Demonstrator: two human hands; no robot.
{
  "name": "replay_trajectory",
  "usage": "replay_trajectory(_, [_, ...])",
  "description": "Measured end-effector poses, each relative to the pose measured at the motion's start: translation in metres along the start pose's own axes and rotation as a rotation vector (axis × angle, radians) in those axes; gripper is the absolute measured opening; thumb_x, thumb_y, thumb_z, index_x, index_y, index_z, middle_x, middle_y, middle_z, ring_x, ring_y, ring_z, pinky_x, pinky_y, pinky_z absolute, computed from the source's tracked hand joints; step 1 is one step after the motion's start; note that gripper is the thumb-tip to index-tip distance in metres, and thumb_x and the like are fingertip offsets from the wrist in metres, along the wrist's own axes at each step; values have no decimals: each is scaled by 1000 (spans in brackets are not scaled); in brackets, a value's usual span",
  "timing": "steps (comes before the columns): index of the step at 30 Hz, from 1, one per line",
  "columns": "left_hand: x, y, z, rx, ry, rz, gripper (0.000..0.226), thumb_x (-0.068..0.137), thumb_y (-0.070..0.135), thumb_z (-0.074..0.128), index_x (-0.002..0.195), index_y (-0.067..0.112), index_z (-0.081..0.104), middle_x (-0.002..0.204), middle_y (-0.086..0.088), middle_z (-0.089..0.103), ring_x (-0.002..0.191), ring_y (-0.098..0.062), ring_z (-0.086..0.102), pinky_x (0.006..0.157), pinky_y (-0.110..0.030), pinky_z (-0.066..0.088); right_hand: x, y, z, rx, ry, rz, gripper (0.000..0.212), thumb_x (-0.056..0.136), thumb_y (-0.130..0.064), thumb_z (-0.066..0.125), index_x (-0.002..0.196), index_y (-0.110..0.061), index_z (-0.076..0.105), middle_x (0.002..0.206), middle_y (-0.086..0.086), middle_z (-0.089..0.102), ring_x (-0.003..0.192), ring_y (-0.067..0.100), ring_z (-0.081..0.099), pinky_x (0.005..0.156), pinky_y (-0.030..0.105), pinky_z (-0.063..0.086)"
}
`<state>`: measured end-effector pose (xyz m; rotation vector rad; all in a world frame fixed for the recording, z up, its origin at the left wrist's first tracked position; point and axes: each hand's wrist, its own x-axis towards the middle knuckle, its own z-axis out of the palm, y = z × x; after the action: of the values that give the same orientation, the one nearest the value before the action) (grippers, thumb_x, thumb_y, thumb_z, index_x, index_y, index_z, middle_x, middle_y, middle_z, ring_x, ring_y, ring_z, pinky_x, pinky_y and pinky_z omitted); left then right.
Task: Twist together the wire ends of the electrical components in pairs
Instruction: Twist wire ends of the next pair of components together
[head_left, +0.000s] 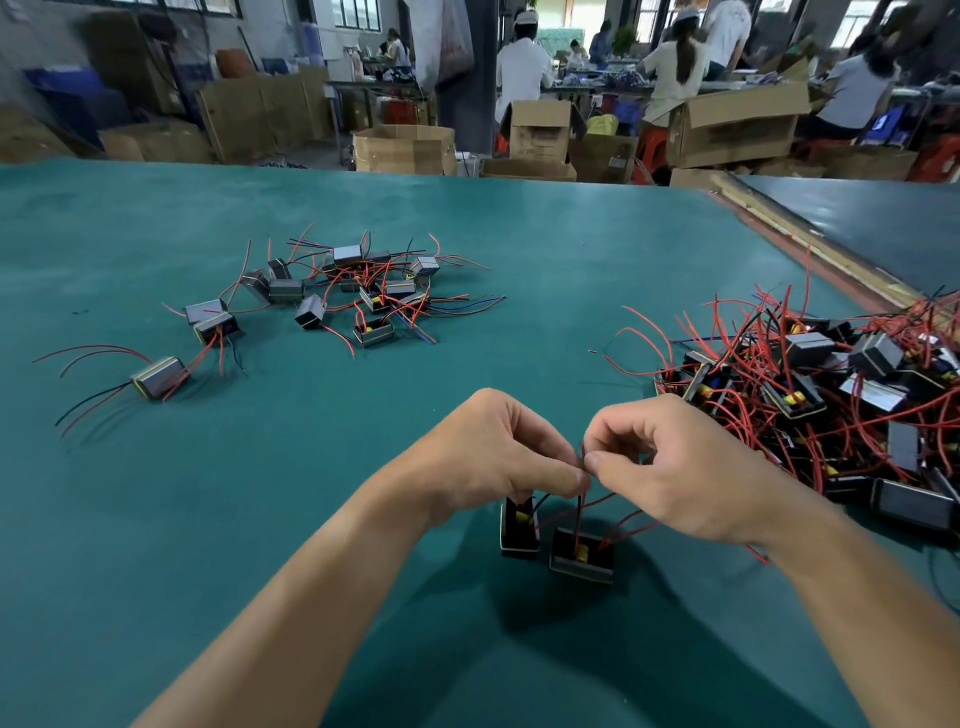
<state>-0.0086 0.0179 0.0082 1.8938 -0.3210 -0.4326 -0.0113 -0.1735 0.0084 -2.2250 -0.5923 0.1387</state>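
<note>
Two small black box-shaped components hang just above the green table: one (519, 530) under my left hand, the other (583, 556) slightly right of it. Red wires rise from both to a point between my hands. My left hand (498, 452) pinches the wire ends (583, 457) between thumb and forefinger. My right hand (670, 467) pinches the same wire ends from the right, fingertips touching the left hand's. The wire tips themselves are mostly hidden by the fingers.
A big tangled heap of components with red wires (831, 395) lies at the right. A looser spread of components (332, 291) sits at the centre left, with one pair (158, 376) nearer the left. Cardboard boxes and people stand beyond the table's far edge (311, 169).
</note>
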Motion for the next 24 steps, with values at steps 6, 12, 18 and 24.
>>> replay_trajectory(6, [0,-1,9,141,106,92,14,75,17,79,62,18,74,52,6,61,48,-8,44,51,-20,37,5,5,2,82,32,207,26,68,-27,56,64,-1,57,55,3,39,55,15,29,52,30,23])
replay_trajectory(12, [-1,0,2,53,44,99,17,80,10,76,65,18,75,60,-1,62,59,-14,45,59,-28,38,2,5,-3,262,66,60,13,82,-10,72,69,-9,69,62,1,65,58,10,51,56,20,40])
replay_trajectory(18, [-2,0,-5,-72,-112,38,20,85,5,71,70,18,74,63,2,66,62,-17,49,55,-18,43,-3,1,-9,224,69,-122,16,77,-17,68,87,-27,75,80,4,72,73,25,65,67,40,52])
replay_trajectory(24, [-3,1,-7,-144,-159,-4,15,76,10,74,64,19,73,63,1,64,58,-13,47,55,-18,42,-3,1,-10,205,34,-153,20,78,-11,66,87,-23,78,79,6,73,74,29,64,65,50,50])
